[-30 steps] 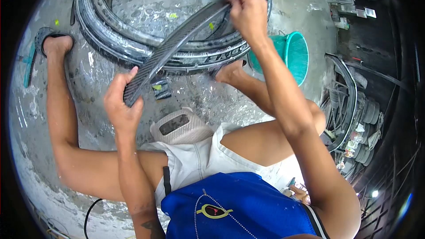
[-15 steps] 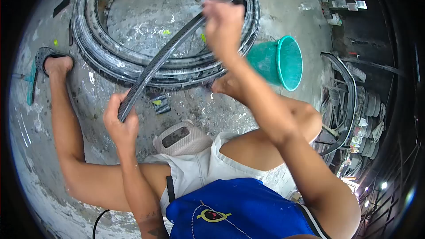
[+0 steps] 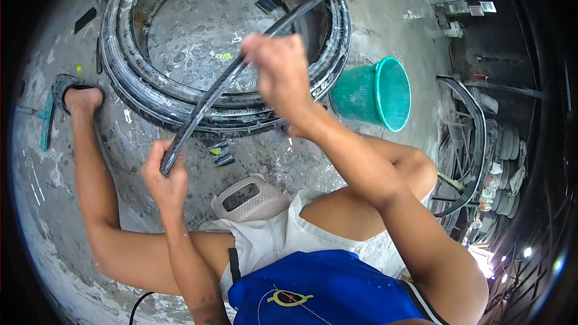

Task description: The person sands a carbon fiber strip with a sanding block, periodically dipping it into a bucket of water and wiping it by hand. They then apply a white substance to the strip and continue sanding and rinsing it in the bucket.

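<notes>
A long, glossy black strip (image 3: 211,97), apparently rubber, runs slantwise across the head view from lower left to upper right. Its lower end is gripped in my left hand (image 3: 165,174), fingers closed around it. Farther up the strip, my right hand (image 3: 280,72) is closed on it too, its fingers slightly blurred. Beneath the strip lie large black tyres (image 3: 129,84) on the floor, wet-looking and streaked with grey. The strip crosses over their near rim and open centre. A dark blurred patch covers part of the tyres at the top.
A green bucket (image 3: 358,93) stands right of the tyres. A pale plastic stool (image 3: 259,201) is between my legs. Near the tyre edge lies a small dark patterned piece (image 3: 223,155). A teal brush head (image 3: 46,123) rests at far left. Stacked tyres (image 3: 506,144) line the right side.
My right hand has moved down and left along the strip, closer to my left hand. The left hand keeps its hold on the lower end. The view has shifted slightly.
</notes>
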Tool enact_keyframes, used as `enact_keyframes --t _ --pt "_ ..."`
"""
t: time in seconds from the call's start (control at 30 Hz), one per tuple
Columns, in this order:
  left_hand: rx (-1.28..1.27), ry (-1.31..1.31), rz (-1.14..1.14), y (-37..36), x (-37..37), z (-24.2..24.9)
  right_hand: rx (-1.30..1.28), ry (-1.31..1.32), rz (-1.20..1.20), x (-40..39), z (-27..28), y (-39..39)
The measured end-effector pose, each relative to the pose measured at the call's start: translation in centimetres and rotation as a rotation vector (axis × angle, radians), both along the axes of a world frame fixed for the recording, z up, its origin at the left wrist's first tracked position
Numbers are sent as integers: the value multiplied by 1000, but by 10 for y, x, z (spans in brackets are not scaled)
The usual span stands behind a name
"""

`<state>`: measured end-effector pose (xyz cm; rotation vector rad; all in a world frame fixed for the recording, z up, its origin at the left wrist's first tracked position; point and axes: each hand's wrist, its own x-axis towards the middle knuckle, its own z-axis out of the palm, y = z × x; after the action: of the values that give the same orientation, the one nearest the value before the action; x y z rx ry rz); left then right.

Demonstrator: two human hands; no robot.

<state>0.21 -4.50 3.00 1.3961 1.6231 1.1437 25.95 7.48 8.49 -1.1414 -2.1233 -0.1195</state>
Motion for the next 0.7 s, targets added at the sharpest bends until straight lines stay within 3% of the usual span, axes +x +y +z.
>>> enact_keyframes --t 0.13,0.2,0.27,0.4,0.5,0.53,0.6,0.63,0.7 --pt "-26 -5 -41 -7 3 6 113 -37 95 61 -5 48" --pt "5 -17 -46 -3 3 9 -32 -39 -286 102 6 87" --pt "52 38 -63 -3 2 11 26 -36 -401 103 2 94" --pt "-27 3 -23 -2 1 5 30 2 61 31 -1 19" --pt "5 -40 -36 -6 2 0 66 -143 101 59 -5 35" --pt "-16 -56 -22 -5 2 -1 85 -60 60 83 -9 62" --pt "-16 -68 -3 -2 2 0 -32 16 -340 130 -5 117" --pt "-2 -37 -14 -4 2 0 16 -72 -425 137 9 127" --pt "40 -7 -13 0 1 2 11 -80 -377 134 10 124"
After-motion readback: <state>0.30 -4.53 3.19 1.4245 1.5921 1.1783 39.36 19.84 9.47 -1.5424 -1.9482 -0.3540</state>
